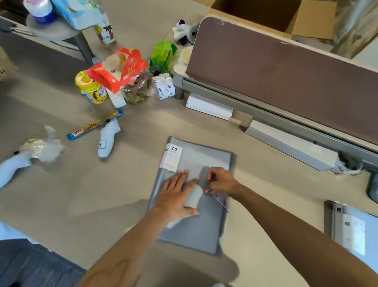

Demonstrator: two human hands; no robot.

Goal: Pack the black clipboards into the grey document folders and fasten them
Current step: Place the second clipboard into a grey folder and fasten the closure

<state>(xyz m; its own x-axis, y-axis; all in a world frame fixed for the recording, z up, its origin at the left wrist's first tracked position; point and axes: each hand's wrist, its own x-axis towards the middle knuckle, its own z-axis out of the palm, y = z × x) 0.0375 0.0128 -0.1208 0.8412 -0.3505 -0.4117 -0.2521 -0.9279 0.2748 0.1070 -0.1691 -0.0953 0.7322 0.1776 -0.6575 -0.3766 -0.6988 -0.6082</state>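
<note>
left hand flat, fingers spread on grey folder; right hand fingers pinching blurred strap; clipboard hidden.

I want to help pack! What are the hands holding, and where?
The left hand presses flat on the grey folder. The right hand pinches something thin at its flap; what exactly, I cannot tell.

Bright, even daylight; wide-angle view, soft overall.

You get diffuse light with a short soft shadow on the desk just below the grey folder, nearer you, and under your forearms. Left of the folder, the white wrapped items are smeared with motion blur. Above the folder, the divider panel bows from lens distortion. The second folder's cover, right of it, shows pale glare.
</note>
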